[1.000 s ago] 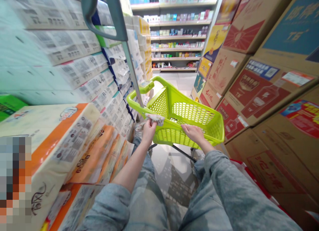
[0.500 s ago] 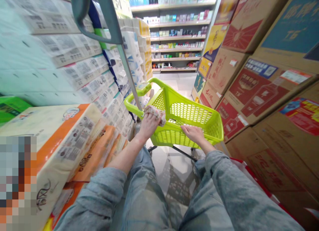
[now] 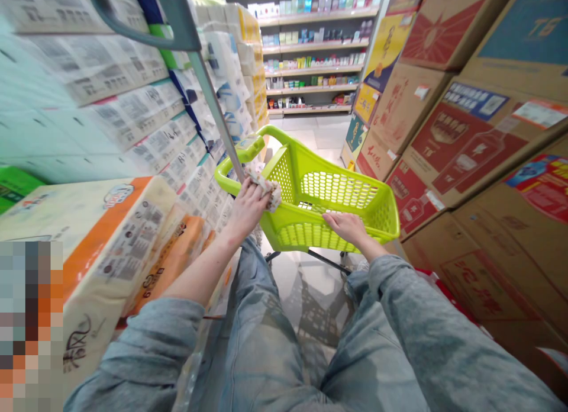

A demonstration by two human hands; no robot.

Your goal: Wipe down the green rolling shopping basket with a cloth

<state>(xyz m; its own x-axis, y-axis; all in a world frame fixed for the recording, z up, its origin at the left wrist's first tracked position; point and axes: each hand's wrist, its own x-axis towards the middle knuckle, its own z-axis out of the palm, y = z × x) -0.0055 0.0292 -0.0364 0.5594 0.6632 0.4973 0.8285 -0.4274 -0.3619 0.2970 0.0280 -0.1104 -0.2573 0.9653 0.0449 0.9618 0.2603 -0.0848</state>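
A lime-green plastic shopping cart point(image 3: 290, 237) with perforated walls stands before me, turned sideways. My left hand point(image 3: 247, 206) is closed over a crumpled, pale patterned cloth point(image 3: 274, 195) and presses it on the near rim, close to the cart's handle end. Farther right along that same rim, my right hand point(image 3: 348, 226) grips the edge, its fingertips partly out of sight. A grey metal pole point(image 3: 217, 113) with a looped grey top point(image 3: 177, 21) rises by the handle end; its foot is hidden.
Stacked cartons point(image 3: 473, 139) wall the right side. Packs of paper goods point(image 3: 146, 110) are piled on the left, with an orange-striped pack point(image 3: 119, 222) close to my left arm. Shelves of small products point(image 3: 315, 45) cross the aisle's far end. Tiled floor point(image 3: 306, 128) lies beyond the cart.
My left hand and the cloth have slid left along the rim toward the handle end. The right hand keeps its hold on the rim. The view has shifted slightly.
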